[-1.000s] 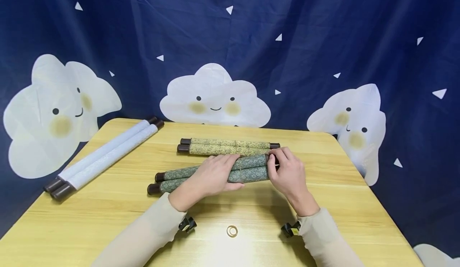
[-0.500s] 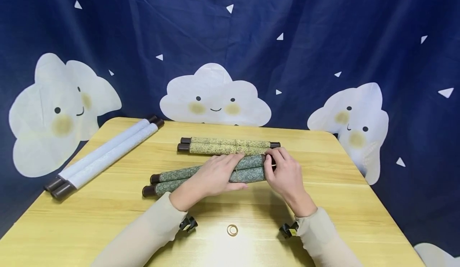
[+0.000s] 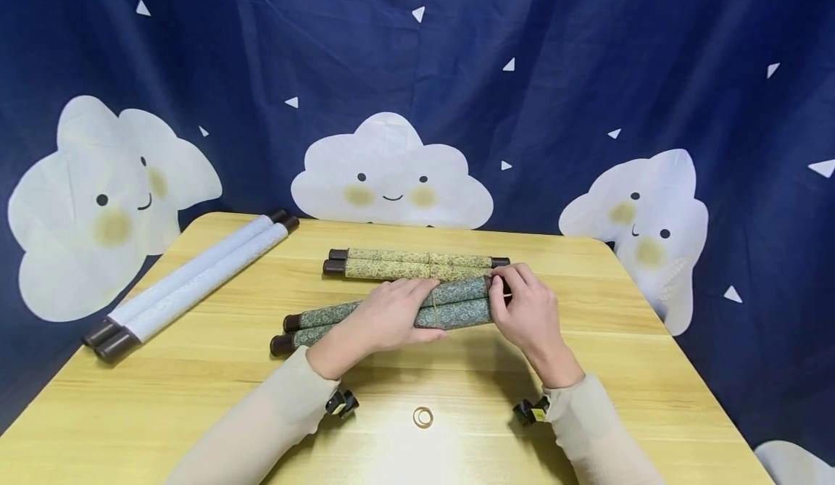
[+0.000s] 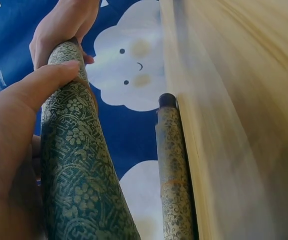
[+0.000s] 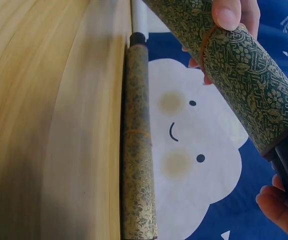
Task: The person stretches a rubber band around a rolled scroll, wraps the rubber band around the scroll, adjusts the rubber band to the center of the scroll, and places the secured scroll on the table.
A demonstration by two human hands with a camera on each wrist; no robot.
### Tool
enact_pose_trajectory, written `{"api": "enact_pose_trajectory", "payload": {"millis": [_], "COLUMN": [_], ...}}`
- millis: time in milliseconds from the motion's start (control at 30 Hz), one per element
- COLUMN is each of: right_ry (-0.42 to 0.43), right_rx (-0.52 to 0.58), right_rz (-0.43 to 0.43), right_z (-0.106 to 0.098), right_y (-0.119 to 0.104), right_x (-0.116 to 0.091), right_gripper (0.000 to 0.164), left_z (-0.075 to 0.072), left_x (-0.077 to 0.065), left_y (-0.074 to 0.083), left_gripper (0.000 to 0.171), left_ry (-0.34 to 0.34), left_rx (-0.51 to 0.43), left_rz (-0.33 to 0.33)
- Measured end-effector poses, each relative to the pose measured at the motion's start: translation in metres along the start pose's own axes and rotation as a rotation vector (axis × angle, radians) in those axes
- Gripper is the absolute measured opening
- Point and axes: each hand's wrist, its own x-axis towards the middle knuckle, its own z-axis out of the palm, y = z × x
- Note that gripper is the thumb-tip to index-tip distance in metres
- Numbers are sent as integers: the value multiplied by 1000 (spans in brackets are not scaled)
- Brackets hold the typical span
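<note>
A pair of green patterned scrolls (image 3: 459, 314) with dark end knobs lies side by side, held just above the table. A thin rubber band (image 5: 204, 47) circles them near the middle. My left hand (image 3: 385, 318) grips the pair around the middle, its thumb lying along the near side close to the band. At the right end, my right hand (image 3: 531, 307) holds the dark knobs, partly covering them. Behind the green pair, two yellow patterned scrolls (image 3: 391, 270) rest on the table with a band (image 5: 139, 132) round their middle.
Two longer pale blue scrolls (image 3: 209, 278) lie slanted at the table's left side. Small loops of rubber band (image 3: 431, 418) sit on the table (image 3: 470, 456) near the front, between the forearms. A dark blue cloud-print curtain (image 3: 417, 57) hangs behind the table.
The green scrolls shifted slightly left, then back right, with both hands still holding them. The yellow scrolls, pale blue scrolls and loose bands stay in place.
</note>
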Motion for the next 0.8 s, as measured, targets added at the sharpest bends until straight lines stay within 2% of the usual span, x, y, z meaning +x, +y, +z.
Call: {"api": "enact_pose_trajectory", "payload": {"millis": [233, 400, 567, 800], "right_ry": [11, 8, -3, 2], "right_rx": [-2, -12, -13, -1], "right_rz": [22, 16, -6, 10], "right_z": [-3, -1, 0, 0], "right_y": [5, -1, -11, -12], "right_x": [1, 0, 1, 2], "right_gripper": [25, 25, 28, 28], "left_z": [0, 2, 1, 0], "left_x": [1, -2, -3, 0], "left_y": [-5, -5, -3, -3], "left_gripper": [92, 97, 104, 97], "left_ry": [-37, -9, 25, -1], "left_rx": [-5, -47, -89, -71], "left_rz": [-46, -27, 24, 28]}}
